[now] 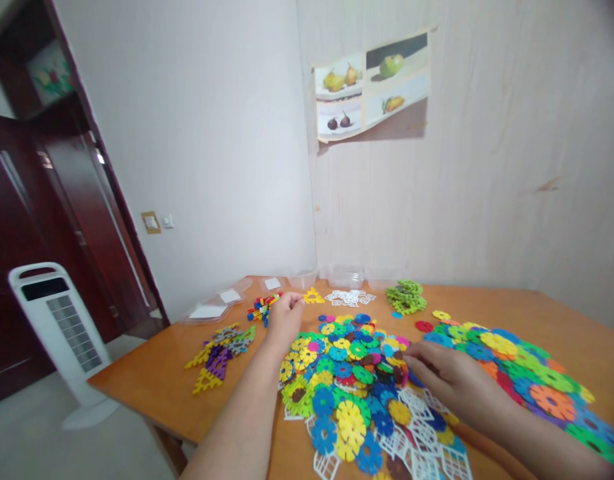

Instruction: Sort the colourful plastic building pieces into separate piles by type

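Observation:
My left hand [287, 317] is closed in a pinch over the far side of the table. At its fingertips is a yellow triangular building piece [313, 295]. My right hand [434, 370] reaches into the right side of a mixed pile of notched plastic discs [343, 370]. Its thumb and fingers are drawn together beside a brown disc, and what they grip is hidden. White lattice pieces [424, 433] stick out under the near right part of this pile. Several triangular pieces [219, 360] in yellow, purple and grey lie left of my left forearm.
On the wooden table [151, 380], larger discs [527, 380] spread at right. Green pieces [407, 297], white lattice pieces [349, 297] and small red, blue and yellow pieces [261, 309] form separate heaps. Clear containers [345, 275] and lids [207, 311] line the back. A white tower fan [61, 333] stands left.

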{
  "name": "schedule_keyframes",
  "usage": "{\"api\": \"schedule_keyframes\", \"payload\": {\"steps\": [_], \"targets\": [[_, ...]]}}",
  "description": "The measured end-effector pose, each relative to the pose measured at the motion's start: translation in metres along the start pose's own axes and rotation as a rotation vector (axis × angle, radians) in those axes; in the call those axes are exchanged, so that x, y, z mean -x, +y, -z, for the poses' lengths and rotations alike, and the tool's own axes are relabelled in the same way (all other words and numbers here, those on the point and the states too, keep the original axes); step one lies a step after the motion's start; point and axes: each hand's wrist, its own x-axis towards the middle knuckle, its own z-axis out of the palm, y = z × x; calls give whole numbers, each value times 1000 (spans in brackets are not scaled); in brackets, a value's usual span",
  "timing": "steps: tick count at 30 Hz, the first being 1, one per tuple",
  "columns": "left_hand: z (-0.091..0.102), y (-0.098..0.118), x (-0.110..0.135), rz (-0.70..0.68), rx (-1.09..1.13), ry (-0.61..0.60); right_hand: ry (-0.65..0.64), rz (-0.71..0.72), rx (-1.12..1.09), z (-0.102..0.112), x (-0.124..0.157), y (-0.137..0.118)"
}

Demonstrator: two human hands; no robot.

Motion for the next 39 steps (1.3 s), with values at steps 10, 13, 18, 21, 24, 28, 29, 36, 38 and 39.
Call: {"api": "schedule_keyframes", "payload": {"steps": [10,13,18,21,24,28,29,36,38,39], "targets": [[109,-40,47,58,-316,267,12,-13,16,0,-4,9],[143,-47,73,54,-520,347,0,-14,1,-4,-6,12],[168,-57,97,7,-780,344,-9,-25,-31,-14,-6,16],[169,-69,100,-16,-820,325,-2,-30,-37,-17,-7,22],[167,-80,98,-18,-871,300,6,-19,-33,-17,-8,28],[167,-84,97,11,-933,235,16,-31,-27,-15,-9,30],[167,-84,97,26,-948,215,16,-38,-26,-15,-9,30],[163,-76,99,85,-1063,145,33,-74,-43,-17,-11,33],[163,-74,99,56,-1081,151,39,-83,-37,-19,-12,34],[163,-74,100,29,-1086,163,39,-83,-29,-19,-12,34]]}}
